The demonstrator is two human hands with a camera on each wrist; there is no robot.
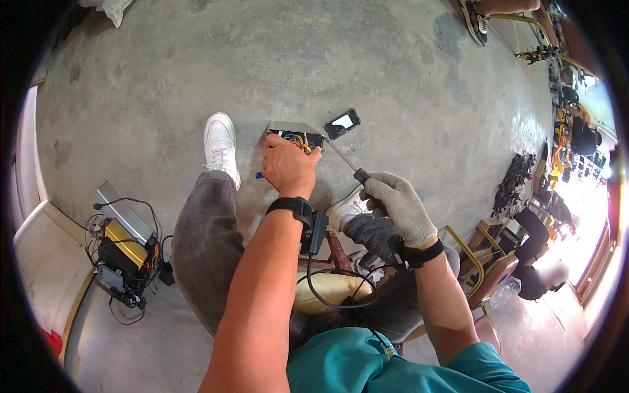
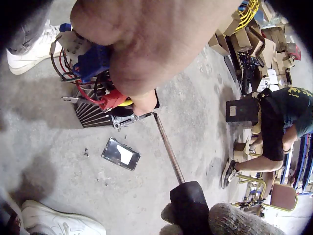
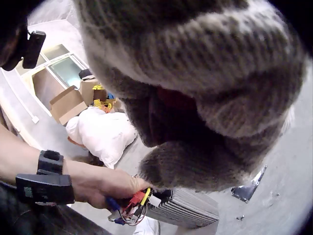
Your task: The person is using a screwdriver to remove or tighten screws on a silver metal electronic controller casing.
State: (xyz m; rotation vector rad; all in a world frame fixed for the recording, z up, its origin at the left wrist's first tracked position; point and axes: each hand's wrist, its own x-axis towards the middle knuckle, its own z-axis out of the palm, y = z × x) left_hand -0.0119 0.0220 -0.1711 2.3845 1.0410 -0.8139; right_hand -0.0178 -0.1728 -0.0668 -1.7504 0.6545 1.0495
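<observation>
Two hands are busy over a finned metal box [image 1: 288, 128] that lies on the concrete floor [image 1: 393, 78], just beside a white shoe [image 1: 219, 144]. In the head view the bare left hand [image 1: 286, 167] is curled down on the wire bundle [image 1: 298, 139] at the box's open end. The gloved right hand [image 1: 396, 206] is wrapped round the black handle of a screwdriver [image 1: 350, 167], whose shaft slants toward the box. A small cover plate [image 1: 343, 123] lies loose on the floor just beside the box.

From the left wrist, the fingers press into red, blue and yellow wires above the fins. The screwdriver's tip meets the box's end right under the fingertips, and the cover plate lies flat near the shaft.

From the right wrist, the glove fills most of the view. Below it the left hand pinches the wires where they leave the ribbed box.
</observation>
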